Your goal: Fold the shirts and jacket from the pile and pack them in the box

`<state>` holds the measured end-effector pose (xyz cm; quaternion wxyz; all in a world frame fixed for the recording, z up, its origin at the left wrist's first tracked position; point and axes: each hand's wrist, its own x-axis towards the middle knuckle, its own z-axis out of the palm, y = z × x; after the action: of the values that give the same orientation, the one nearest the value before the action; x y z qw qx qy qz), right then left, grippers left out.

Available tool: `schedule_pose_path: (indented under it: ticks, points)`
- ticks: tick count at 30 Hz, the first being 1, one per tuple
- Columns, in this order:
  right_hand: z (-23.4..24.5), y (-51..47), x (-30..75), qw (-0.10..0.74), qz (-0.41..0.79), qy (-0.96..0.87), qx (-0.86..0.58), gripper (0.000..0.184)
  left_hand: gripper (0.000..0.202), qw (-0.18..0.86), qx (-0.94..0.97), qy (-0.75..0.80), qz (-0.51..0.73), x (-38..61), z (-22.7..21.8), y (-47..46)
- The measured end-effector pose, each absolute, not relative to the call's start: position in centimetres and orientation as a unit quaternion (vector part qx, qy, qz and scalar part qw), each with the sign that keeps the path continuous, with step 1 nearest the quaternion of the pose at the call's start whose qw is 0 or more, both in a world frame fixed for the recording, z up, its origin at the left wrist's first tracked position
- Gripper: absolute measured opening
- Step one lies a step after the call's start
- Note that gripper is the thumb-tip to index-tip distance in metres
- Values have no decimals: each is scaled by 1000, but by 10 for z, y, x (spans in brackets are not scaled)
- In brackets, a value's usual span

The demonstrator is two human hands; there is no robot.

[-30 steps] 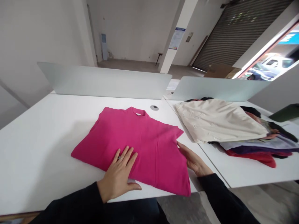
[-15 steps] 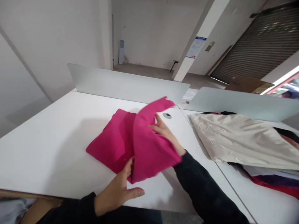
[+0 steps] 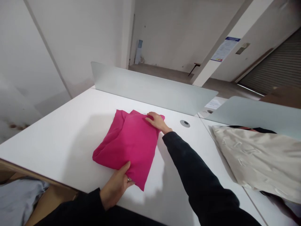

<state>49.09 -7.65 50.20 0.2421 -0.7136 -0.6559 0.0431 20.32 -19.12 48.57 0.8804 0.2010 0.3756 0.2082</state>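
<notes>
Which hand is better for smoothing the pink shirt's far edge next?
Probably the right hand: it lies on the shirt at the far edge, while the left hand holds the near edge.

To the right of the fingers of the right hand, a cream garment is bearing raised letters, A and R reading clearest. Beyond them, a notice on a pillar is showing illegibly small print.
</notes>
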Motion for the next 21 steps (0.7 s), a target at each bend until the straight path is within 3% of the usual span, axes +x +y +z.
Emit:
schedule_pose_path:
  ticks: [3,9,12,16,18,21]
  points:
    - [500,-67,497,154,50,-684,-711,41,53,870,231,371,228,201,486,-192]
    - [502,-34,464,102,121,-696,-700,65,58,836,248,370,321,194,485,-190]
    - [508,-20,459,91,131,-709,-687,52,60,823,256,385,329,190,480,-187]
    - [509,-27,481,150,108,-711,-679,29,61,809,283,408,314,182,475,-180]
    - [505,-36,502,173,103,-681,-704,30,59,808,299,401,312,176,476,-176]
    - [493,-50,529,160,120,-631,-750,50,54,799,319,389,330,163,482,-172]
